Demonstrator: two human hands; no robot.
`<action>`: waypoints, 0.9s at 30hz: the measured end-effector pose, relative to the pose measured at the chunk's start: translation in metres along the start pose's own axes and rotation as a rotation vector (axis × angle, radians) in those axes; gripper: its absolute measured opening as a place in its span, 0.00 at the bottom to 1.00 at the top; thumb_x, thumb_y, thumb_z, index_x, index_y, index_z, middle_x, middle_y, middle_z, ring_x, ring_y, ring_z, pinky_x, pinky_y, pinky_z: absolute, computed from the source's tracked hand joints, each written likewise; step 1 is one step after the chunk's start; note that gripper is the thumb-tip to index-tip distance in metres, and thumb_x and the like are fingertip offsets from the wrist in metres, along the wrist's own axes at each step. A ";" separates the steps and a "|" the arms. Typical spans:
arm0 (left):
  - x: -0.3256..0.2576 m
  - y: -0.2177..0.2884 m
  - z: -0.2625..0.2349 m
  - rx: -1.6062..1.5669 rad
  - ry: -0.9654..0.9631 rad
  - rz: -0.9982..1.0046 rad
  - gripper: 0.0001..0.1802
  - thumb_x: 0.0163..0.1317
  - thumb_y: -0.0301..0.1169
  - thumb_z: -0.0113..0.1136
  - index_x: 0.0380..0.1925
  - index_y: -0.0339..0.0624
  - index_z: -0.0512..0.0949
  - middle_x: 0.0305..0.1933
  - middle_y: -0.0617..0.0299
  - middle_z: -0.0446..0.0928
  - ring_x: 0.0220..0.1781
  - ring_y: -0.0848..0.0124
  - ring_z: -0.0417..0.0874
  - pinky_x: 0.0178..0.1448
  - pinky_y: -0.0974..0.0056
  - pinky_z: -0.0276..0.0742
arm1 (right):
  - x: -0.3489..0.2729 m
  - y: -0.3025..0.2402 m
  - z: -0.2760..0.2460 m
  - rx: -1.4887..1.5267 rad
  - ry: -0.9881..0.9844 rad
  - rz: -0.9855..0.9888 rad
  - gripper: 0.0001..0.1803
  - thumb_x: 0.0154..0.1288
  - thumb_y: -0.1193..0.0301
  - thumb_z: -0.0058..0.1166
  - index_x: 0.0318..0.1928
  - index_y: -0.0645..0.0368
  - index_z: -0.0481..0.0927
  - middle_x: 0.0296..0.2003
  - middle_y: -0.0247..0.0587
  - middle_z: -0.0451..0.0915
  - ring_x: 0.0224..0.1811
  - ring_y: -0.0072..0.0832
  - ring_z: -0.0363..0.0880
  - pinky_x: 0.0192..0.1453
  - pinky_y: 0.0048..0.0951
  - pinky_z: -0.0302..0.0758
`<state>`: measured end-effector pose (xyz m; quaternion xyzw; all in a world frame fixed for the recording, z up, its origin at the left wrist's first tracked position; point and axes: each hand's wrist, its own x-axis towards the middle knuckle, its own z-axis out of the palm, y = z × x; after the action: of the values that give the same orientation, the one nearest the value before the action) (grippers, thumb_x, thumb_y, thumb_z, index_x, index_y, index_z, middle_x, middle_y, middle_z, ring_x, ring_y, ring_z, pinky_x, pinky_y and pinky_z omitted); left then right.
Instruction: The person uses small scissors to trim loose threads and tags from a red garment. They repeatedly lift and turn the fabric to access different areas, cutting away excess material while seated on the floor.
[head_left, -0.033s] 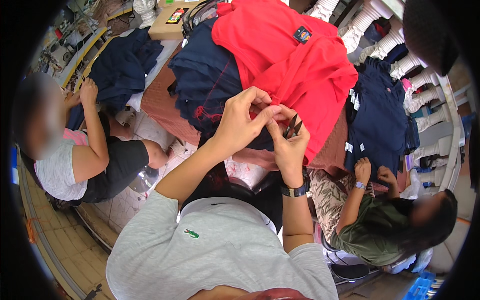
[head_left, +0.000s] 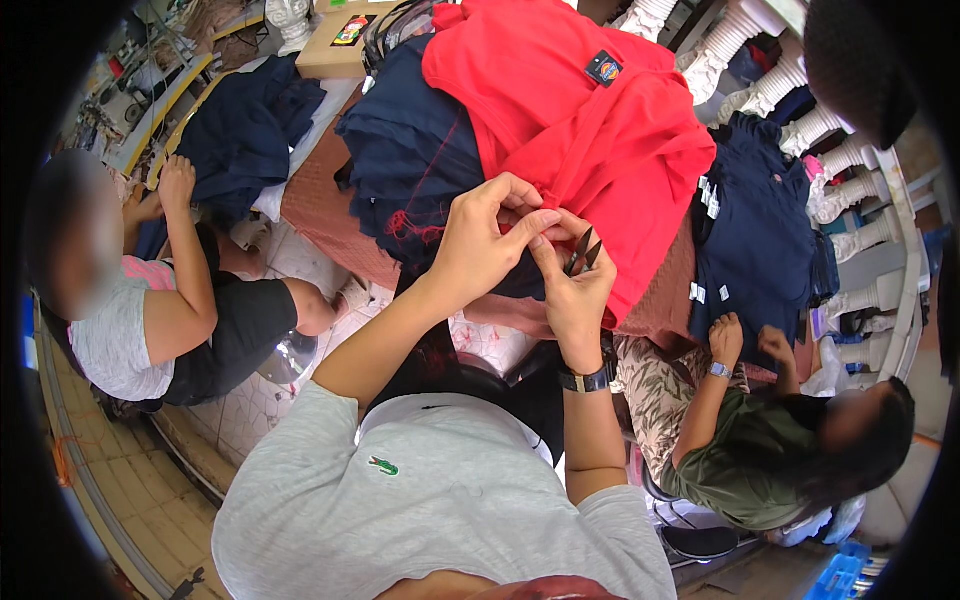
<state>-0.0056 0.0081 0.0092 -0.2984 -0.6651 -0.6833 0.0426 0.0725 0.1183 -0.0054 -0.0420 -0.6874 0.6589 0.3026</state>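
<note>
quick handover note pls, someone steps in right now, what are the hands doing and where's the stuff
Left hand: pinching the edge of the red garment at the table's near side.
Right hand: holding small dark thread snips, blades up, right at that pinched spot.
Navy garments are piled under and beside the red one; a co-worker on each side handles other navy pieces.
Done: cannot tell how much of the red garment is trimmed.
Left: probably finishing this edge; red loose threads also lie on the navy pile.
</note>
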 end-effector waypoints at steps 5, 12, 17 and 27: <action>-0.005 -0.014 0.003 0.014 -0.046 -0.048 0.07 0.70 0.26 0.62 0.38 0.34 0.76 0.34 0.62 0.80 0.35 0.77 0.78 0.44 0.68 0.76 | -0.004 0.002 -0.007 -0.020 -0.022 0.102 0.16 0.67 0.80 0.62 0.54 0.67 0.80 0.36 0.28 0.79 0.28 0.08 0.62 0.30 0.14 0.59; -0.006 -0.024 0.004 -0.209 -0.027 -0.103 0.05 0.74 0.26 0.56 0.41 0.35 0.72 0.40 0.61 0.78 0.43 0.76 0.78 0.52 0.68 0.76 | 0.013 -0.027 -0.007 -0.339 0.031 -0.061 0.14 0.70 0.75 0.59 0.53 0.69 0.80 0.36 0.41 0.81 0.38 0.23 0.78 0.40 0.25 0.74; -0.003 -0.019 -0.003 -0.250 -0.077 -0.211 0.06 0.73 0.26 0.58 0.44 0.33 0.76 0.37 0.62 0.80 0.41 0.77 0.81 0.50 0.68 0.78 | 0.019 -0.036 0.001 -0.600 0.145 -0.253 0.11 0.73 0.71 0.56 0.45 0.69 0.79 0.33 0.44 0.78 0.32 0.27 0.74 0.37 0.30 0.73; -0.003 -0.017 -0.006 -0.315 -0.100 -0.197 0.07 0.75 0.28 0.55 0.41 0.34 0.76 0.39 0.61 0.80 0.44 0.76 0.79 0.52 0.68 0.76 | 0.012 -0.038 0.002 -0.092 -0.196 0.375 0.26 0.83 0.58 0.35 0.35 0.64 0.78 0.20 0.26 0.62 0.23 0.16 0.58 0.27 0.25 0.58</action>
<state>-0.0134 0.0030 -0.0067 -0.2684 -0.5772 -0.7640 -0.1048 0.0745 0.1177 0.0342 -0.1188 -0.7229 0.6726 0.1042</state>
